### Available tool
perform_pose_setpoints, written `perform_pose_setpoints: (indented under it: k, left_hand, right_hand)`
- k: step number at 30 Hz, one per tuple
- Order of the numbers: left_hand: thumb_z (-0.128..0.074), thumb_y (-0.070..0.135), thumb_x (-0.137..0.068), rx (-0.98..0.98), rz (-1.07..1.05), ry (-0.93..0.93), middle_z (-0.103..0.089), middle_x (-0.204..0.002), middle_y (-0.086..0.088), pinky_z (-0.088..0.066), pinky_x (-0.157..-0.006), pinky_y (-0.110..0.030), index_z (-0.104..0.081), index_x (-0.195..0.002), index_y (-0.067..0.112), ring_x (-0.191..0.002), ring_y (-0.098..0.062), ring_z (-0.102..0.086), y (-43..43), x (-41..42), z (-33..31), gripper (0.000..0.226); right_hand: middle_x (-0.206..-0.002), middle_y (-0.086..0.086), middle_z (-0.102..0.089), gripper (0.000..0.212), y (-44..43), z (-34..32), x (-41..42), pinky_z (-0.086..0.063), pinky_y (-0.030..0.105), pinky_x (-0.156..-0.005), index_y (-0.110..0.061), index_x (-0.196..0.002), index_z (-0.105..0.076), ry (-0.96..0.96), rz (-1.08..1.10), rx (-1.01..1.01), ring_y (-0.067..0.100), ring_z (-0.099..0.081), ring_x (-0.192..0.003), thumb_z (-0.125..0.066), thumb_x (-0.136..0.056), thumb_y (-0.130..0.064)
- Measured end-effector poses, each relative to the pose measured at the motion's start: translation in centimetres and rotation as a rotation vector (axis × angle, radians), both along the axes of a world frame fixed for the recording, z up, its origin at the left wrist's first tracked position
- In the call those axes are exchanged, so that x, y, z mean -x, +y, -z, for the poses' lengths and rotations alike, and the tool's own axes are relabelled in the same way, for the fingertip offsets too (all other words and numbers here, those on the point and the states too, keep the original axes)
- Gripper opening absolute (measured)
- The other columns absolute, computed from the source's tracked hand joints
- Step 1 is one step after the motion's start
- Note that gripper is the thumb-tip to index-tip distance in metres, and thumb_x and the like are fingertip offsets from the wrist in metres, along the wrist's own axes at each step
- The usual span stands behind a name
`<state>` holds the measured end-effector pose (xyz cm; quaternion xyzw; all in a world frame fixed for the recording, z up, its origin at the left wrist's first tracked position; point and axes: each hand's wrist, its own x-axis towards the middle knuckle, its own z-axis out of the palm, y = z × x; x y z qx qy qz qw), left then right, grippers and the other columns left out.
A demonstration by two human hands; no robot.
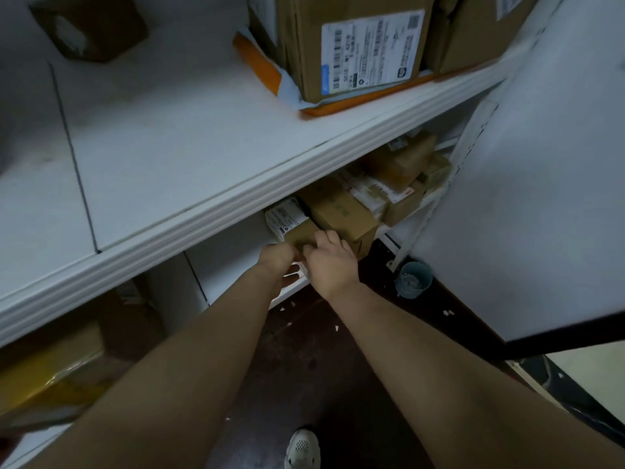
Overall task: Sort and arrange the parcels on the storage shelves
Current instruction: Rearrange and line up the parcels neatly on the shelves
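Observation:
A small brown cardboard parcel point(297, 231) with a white label lies on the lower white shelf point(230, 255), beside a larger brown box point(345, 214). My left hand point(277, 258) grips the small parcel's near left edge. My right hand point(329, 262) holds its near right side with curled fingers. Both arms reach down under the upper shelf point(203, 204). More parcels point(399, 174) are piled further right on the lower shelf.
On the upper shelf stand a labelled cardboard box point(358, 45) on an orange envelope point(257, 66), and a small brown box point(91, 25) at the back left. A yellow-taped parcel point(50, 367) lies lower left. A small grey bucket point(414, 279) stands on the dark floor.

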<state>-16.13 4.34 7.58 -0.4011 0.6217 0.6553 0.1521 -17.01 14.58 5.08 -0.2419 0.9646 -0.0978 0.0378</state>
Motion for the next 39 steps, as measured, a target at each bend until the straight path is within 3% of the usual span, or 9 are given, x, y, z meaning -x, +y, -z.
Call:
perform_pose_setpoints:
  k: [9, 14, 17, 21, 26, 29, 34, 36, 39]
  left_hand:
    - [-0.050, 0.000, -0.090, 0.121, 0.095, 0.139, -0.054, -0.067, -0.012, -0.045, -0.056, -0.028, -0.053, -0.073, 0.004, -0.058, -0.019, -0.051, 4.5, -5.8, -11.1, 0.017]
    - [-0.052, -0.001, -0.088, 0.202, 0.022, 0.247, -0.058, -0.069, -0.015, -0.048, -0.058, -0.030, -0.054, -0.072, 0.003, -0.060, -0.022, -0.057, 4.2, -8.9, -17.7, 0.017]
    - [-0.049, -0.001, -0.089, 0.271, -0.063, 0.309, -0.063, -0.080, -0.020, -0.050, -0.054, -0.028, -0.054, -0.072, 0.003, -0.065, -0.026, -0.061, 2.4, -10.4, -21.0, 0.018]
    - [-0.046, 0.002, -0.093, 0.352, -0.191, 0.370, -0.064, -0.087, -0.014, -0.052, -0.068, -0.031, -0.057, -0.076, 0.004, -0.073, -0.021, -0.061, -2.5, -12.8, -24.5, 0.021]
    - [-0.046, 0.007, -0.095, 0.452, -0.290, 0.380, -0.066, -0.097, -0.017, -0.053, -0.079, -0.035, -0.056, -0.086, 0.003, -0.087, -0.027, -0.063, -8.3, -13.8, -25.3, 0.014]
    - [-0.046, 0.010, -0.095, 0.512, -0.348, 0.394, -0.062, -0.096, -0.017, -0.051, -0.078, -0.036, -0.055, -0.096, 0.004, -0.085, -0.028, -0.058, -13.7, -14.7, -25.7, 0.011]
    - [-0.049, 0.009, -0.094, 0.573, -0.476, 0.440, -0.062, -0.099, -0.017, -0.051, -0.081, -0.039, -0.058, -0.116, -0.002, -0.089, -0.032, -0.059, -22.3, -16.4, -25.5, 0.026]
    - [-0.051, 0.011, -0.092, 0.594, -0.506, 0.430, -0.066, -0.108, -0.018, -0.051, -0.089, -0.042, -0.061, -0.117, 0.002, -0.102, -0.037, -0.063, -25.2, -16.9, -25.0, 0.028]
    - [-0.049, 0.008, -0.091, 0.598, -0.558, 0.396, -0.067, -0.107, -0.017, -0.053, -0.092, -0.043, -0.063, -0.110, 0.003, -0.102, -0.036, -0.063, -28.7, -17.6, -24.4, 0.024]
  right_hand:
    - [-0.120, 0.009, -0.055, 0.025, 4.3, -11.2, -4.5, -0.031, 0.034, -0.099, -0.011, -0.111, -0.065, 0.084, -0.139, -0.121, 0.028, -0.044, -0.117, -0.052, -0.093, -0.021]
    - [-0.116, 0.009, -0.061, 0.027, 4.0, -18.2, -6.8, -0.033, 0.034, -0.095, -0.011, -0.111, -0.063, 0.219, -0.212, -0.100, 0.028, -0.051, -0.113, -0.052, -0.091, -0.025]
    - [-0.114, 0.009, -0.063, 0.026, 2.2, -21.3, -7.9, -0.036, 0.034, -0.096, -0.013, -0.112, -0.065, 0.283, -0.244, -0.078, 0.028, -0.054, -0.111, -0.054, -0.089, -0.020]
    - [-0.114, 0.005, -0.063, 0.030, -2.6, -24.4, -9.4, -0.038, 0.034, -0.093, -0.019, -0.118, -0.064, 0.346, -0.326, -0.046, 0.025, -0.054, -0.107, -0.050, -0.091, -0.019]
    - [-0.121, 0.006, -0.061, 0.034, -7.9, -26.0, -9.9, -0.040, 0.033, -0.096, -0.019, -0.126, -0.061, 0.327, -0.369, -0.022, 0.025, -0.052, -0.111, -0.048, -0.094, -0.016]
    - [-0.122, 0.006, -0.061, 0.037, -13.0, -26.8, -10.4, -0.041, 0.033, -0.096, -0.018, -0.127, -0.061, 0.318, -0.396, 0.018, 0.026, -0.052, -0.113, -0.048, -0.093, -0.012]
    - [-0.127, 0.007, -0.059, 0.037, -21.5, -27.0, -10.4, -0.039, 0.033, -0.099, -0.018, -0.126, -0.061, 0.256, -0.455, 0.009, 0.028, -0.050, -0.119, -0.047, -0.092, -0.013]
    - [-0.128, 0.009, -0.056, 0.036, -24.3, -26.9, -10.5, -0.039, 0.034, -0.099, -0.017, -0.127, -0.058, 0.232, -0.458, -0.005, 0.029, -0.048, -0.121, -0.046, -0.093, -0.016]
    - [-0.130, 0.011, -0.049, 0.040, -28.0, -26.6, -10.7, -0.040, 0.037, -0.097, -0.016, -0.132, -0.050, 0.163, -0.403, 0.037, 0.031, -0.048, -0.121, -0.049, -0.093, -0.026]
